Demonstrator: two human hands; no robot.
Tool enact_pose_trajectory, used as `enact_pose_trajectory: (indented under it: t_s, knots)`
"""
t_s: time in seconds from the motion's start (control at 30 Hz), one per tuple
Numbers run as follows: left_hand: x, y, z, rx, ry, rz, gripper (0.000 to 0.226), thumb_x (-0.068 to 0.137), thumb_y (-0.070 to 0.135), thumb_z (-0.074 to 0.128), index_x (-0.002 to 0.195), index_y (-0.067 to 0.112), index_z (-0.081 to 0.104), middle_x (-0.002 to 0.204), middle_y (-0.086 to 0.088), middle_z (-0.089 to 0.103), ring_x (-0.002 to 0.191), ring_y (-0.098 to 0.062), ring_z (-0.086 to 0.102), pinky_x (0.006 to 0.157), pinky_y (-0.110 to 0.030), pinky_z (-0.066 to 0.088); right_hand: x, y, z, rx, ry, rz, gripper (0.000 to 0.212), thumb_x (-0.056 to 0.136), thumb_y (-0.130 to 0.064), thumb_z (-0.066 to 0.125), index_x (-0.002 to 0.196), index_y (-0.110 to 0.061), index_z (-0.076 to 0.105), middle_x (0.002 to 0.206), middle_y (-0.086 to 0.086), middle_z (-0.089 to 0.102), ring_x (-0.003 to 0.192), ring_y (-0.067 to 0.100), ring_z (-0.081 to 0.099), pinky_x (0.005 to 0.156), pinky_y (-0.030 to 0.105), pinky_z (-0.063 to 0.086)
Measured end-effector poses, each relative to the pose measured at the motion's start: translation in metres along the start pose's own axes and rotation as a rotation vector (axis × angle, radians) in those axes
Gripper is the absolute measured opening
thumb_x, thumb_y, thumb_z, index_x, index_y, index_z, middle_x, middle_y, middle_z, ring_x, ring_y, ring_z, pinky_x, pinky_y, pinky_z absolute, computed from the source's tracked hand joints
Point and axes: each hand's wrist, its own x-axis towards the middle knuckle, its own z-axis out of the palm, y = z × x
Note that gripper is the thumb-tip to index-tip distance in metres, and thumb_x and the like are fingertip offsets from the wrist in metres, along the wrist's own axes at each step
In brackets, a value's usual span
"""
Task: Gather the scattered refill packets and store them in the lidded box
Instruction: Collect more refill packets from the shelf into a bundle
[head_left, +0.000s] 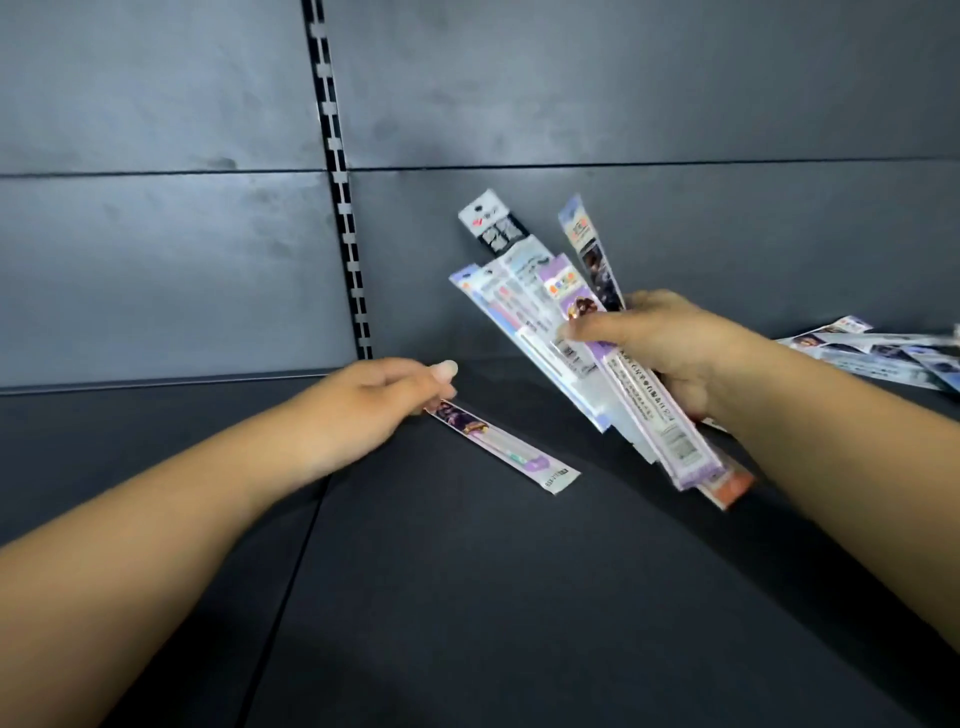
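Note:
My right hand (670, 353) grips a fanned bundle of several long, narrow refill packets (535, 306), raised above the dark shelf and tilted up to the left. My left hand (384, 400) pinches the near end of a single purple-and-white packet (514, 454), whose far end points right along the shelf surface. More loose packets (883, 353) lie scattered at the far right edge of the shelf. No lidded box is in view.
The dark grey shelf board (467, 597) stretches toward me, with a seam running down its left part. Behind it stands a grey back panel (156, 260) with a slotted black upright (340, 197).

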Motion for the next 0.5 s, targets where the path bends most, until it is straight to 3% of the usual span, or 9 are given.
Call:
enact_pose_trajectory:
  t_s: [0.07,0.2,0.33,0.5]
  knots:
    - [-0.003,0.009,0.003,-0.168,0.034,0.038,0.023,0.077,0.044,0.049,0.081,0.028,0.065,0.093,0.006,0.067,0.092,-0.010,0.061,0.091,-0.024,0.044,-0.011,-0.011,0.005,0.251,0.041,-0.189,0.014,0.076,-0.005,0.067,0.087,-0.011,0.063,0.062,0.000,0.072,0.057,0.015,0.070,0.062,0.032,0.059]
    - [-0.012,0.020,0.009,-0.353,0.026,0.108,0.030,0.065,0.048,0.068,0.082,0.023,0.067,0.085,0.006,0.073,0.086,-0.009,0.066,0.090,-0.031,0.050,-0.030,-0.026,0.026,0.526,0.072,-0.427,0.023,0.073,0.002,0.067,0.090,-0.012,0.061,0.083,0.003,0.073,0.074,0.018,0.070,0.073,0.038,0.059]
    - [-0.016,0.022,0.014,-0.493,-0.027,0.133,0.031,0.071,0.048,0.063,0.092,0.026,0.068,0.096,0.007,0.075,0.096,-0.010,0.068,0.090,-0.033,0.052,-0.038,-0.018,0.043,0.636,-0.035,-0.371,0.025,0.074,0.003,0.064,0.096,-0.009,0.063,0.090,0.009,0.071,0.078,0.023,0.069,0.076,0.041,0.058]
    - [-0.021,0.034,0.014,-0.768,0.010,0.150,0.039,0.073,0.044,0.054,0.105,0.024,0.064,0.103,-0.001,0.074,0.098,-0.016,0.068,0.086,-0.034,0.054,-0.041,-0.009,0.057,0.502,-0.217,-0.334,0.023,0.073,-0.007,0.067,0.096,-0.011,0.067,0.089,0.007,0.073,0.081,0.021,0.071,0.074,0.033,0.058]
